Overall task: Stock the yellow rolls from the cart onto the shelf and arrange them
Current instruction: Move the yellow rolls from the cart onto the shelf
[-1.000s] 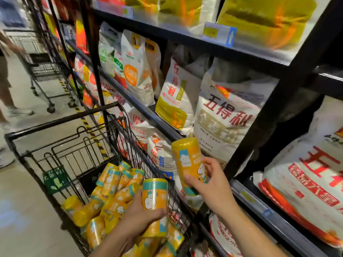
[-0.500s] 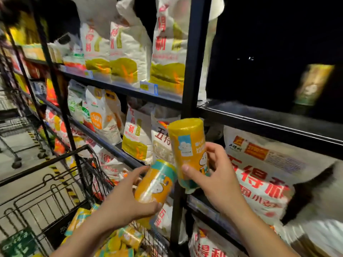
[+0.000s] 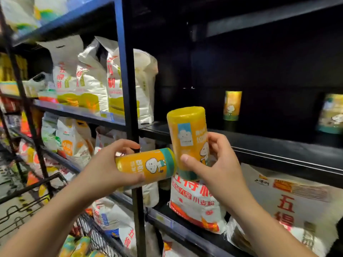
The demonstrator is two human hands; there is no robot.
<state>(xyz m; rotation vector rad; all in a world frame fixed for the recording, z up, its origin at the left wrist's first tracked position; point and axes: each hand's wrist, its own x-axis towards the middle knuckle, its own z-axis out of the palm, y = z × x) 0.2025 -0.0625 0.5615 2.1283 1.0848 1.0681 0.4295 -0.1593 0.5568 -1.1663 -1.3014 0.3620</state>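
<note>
My right hand [image 3: 215, 164] grips an upright yellow roll [image 3: 187, 130] just in front of the dark shelf [image 3: 278, 145]. My left hand [image 3: 109, 167] holds a second yellow roll [image 3: 148, 166] lying on its side, its green end almost touching the upright one. Two more yellow rolls stand deep on that shelf, one [image 3: 232, 105] in the middle and one [image 3: 332, 114] at the right edge. The cart [image 3: 27, 204] sits at the lower left with several yellow rolls [image 3: 78, 247] in it.
A black upright post [image 3: 128, 89] divides the shelving. White flour bags [image 3: 92, 78] fill the shelves to its left. Large flour sacks [image 3: 289, 204] lie on the shelf below the dark one. The dark shelf is mostly bare between the standing rolls.
Both hands have risen from the cart to shelf height, each carrying its roll. The view has swung up and right, so the dark shelf now fills the frame.
</note>
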